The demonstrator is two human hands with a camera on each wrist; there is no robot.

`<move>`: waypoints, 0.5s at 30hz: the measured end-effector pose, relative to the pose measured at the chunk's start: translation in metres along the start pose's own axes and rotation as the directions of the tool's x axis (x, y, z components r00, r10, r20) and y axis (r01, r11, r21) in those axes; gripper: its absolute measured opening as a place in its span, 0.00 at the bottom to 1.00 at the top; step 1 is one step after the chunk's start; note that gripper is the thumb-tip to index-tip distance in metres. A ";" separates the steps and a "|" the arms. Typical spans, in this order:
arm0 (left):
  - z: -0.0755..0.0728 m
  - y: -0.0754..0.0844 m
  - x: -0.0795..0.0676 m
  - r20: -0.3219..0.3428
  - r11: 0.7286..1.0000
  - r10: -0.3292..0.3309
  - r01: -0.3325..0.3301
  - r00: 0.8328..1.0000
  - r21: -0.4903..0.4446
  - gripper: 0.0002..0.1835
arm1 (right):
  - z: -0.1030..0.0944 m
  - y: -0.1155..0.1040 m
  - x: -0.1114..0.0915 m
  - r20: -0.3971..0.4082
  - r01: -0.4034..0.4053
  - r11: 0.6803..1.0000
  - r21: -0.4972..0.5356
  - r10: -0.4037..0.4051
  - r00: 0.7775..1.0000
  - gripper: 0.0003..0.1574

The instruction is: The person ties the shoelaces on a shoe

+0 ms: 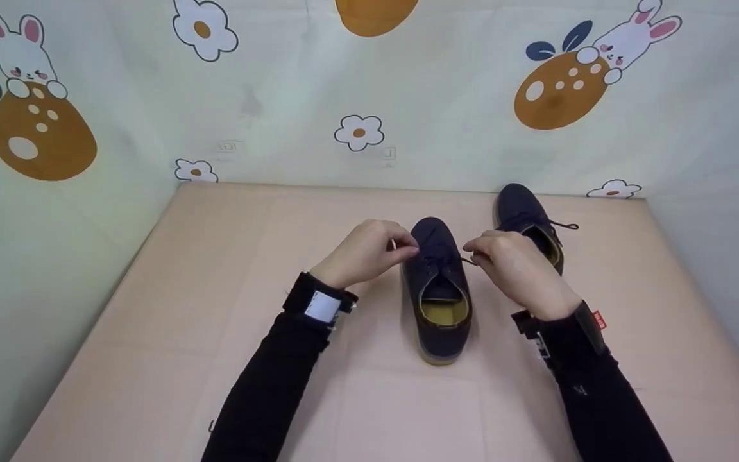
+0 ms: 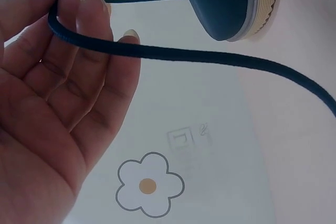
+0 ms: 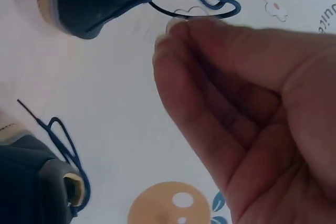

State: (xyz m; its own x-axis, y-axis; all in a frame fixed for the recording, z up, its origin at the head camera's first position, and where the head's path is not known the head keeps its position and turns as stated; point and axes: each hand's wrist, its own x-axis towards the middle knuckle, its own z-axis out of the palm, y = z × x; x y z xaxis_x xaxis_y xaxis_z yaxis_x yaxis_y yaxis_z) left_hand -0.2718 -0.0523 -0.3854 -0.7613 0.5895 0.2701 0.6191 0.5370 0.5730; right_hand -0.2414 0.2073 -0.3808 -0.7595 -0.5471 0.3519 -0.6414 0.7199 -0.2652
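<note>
A dark navy lace-up shoe with a yellowish insole stands on the table, toe pointing away from me. My left hand is at its left side. Thumb and fingertips there pinch a dark shoelace, which hangs in a long curve in the left wrist view. On the shoe's other side, my right hand has thumb and forefinger brought together on a lace running out from the shoe. In the right wrist view, a lace loop passes right at those fingertips, partly hidden behind the thumb.
A matching navy shoe stands farther back on the right, partly covered by my right hand, its lace sticking out to the right. Pale patterned sheets wall in the back and sides of the pinkish tabletop.
</note>
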 end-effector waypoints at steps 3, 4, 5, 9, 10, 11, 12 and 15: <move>0.000 0.000 0.000 0.011 1.000 -0.009 0.009 1.000 -0.006 0.07 | 0.009 0.004 0.002 0.009 0.008 1.000 -0.007 -0.008 1.000 0.10; 0.000 0.001 0.000 0.013 1.000 -0.011 0.011 1.000 -0.010 0.07 | 0.013 0.005 0.002 0.012 0.017 1.000 -0.008 -0.016 1.000 0.10; 0.000 0.001 0.000 0.013 1.000 -0.012 0.012 1.000 -0.012 0.07 | 0.017 0.005 0.003 0.013 0.024 1.000 -0.010 -0.024 1.000 0.10; 0.000 0.001 0.000 0.009 1.000 -0.006 0.007 1.000 -0.010 0.07 | 0.024 0.006 0.005 -0.022 0.046 0.999 -0.015 -0.047 0.999 0.06; 0.000 0.001 0.000 0.008 1.000 -0.003 0.004 1.000 -0.008 0.07 | 0.024 0.006 0.005 -0.027 0.044 0.999 -0.018 -0.044 0.999 0.05; 0.000 0.001 0.000 0.009 1.000 -0.002 0.002 1.000 -0.008 0.07 | 0.022 0.007 0.005 -0.030 0.038 0.999 -0.017 -0.039 0.999 0.04; -0.001 0.001 0.000 0.009 1.000 -0.001 0.001 1.000 -0.007 0.06 | 0.019 0.008 0.004 -0.033 0.029 1.000 -0.013 -0.029 0.999 0.04; -0.001 0.000 0.000 0.006 1.000 -0.004 0.004 1.000 -0.008 0.06 | 0.001 0.014 -0.001 -0.044 -0.024 1.000 -0.017 0.023 0.999 0.02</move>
State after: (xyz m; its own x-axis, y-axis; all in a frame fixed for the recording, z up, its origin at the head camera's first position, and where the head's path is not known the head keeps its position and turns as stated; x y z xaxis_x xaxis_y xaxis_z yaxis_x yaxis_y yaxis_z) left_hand -0.2726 -0.0531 -0.3847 -0.7624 0.5910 0.2636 0.6146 0.5341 0.5805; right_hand -0.2499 0.2175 -0.3857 -0.7686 -0.5109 0.3849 -0.6212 0.7397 -0.2586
